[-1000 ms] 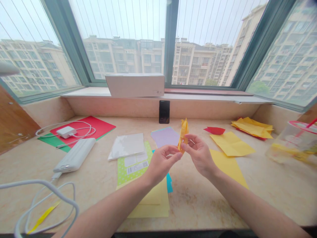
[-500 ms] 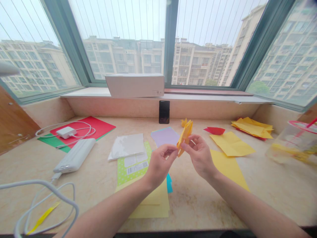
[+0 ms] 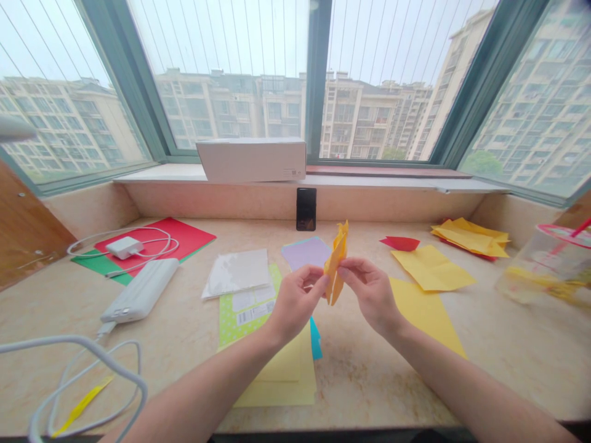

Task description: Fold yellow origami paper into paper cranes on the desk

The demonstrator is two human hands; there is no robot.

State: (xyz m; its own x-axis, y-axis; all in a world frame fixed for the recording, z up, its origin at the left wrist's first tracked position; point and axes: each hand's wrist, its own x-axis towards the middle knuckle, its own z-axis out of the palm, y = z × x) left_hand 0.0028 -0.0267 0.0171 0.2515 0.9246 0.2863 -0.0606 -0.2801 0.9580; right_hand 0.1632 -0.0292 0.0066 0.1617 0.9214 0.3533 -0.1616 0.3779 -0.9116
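A folded piece of orange-yellow paper [image 3: 337,258] stands upright in the air above the counter, pinched from both sides. My left hand [image 3: 295,301] grips its lower left edge with thumb and fingers closed. My right hand [image 3: 369,292] pinches its right edge the same way. Below the hands lie a lilac sheet [image 3: 307,252], a blue sheet [image 3: 315,339] and pale yellow sheets [image 3: 281,378].
Yellow sheets [image 3: 429,271] and a red folded piece [image 3: 401,242] lie right, with a yellow pile [image 3: 471,237] and a plastic cup [image 3: 551,261] beyond. To the left are a power bank [image 3: 141,289], charger [image 3: 124,246], cables, and red and green paper [image 3: 184,237]. A black phone [image 3: 306,208] leans against the sill under a white box [image 3: 252,159].
The folded paper has been turned between my fingers, tilting right and then back upright and slightly lower. Both hands stayed pinched on it in about the same place.
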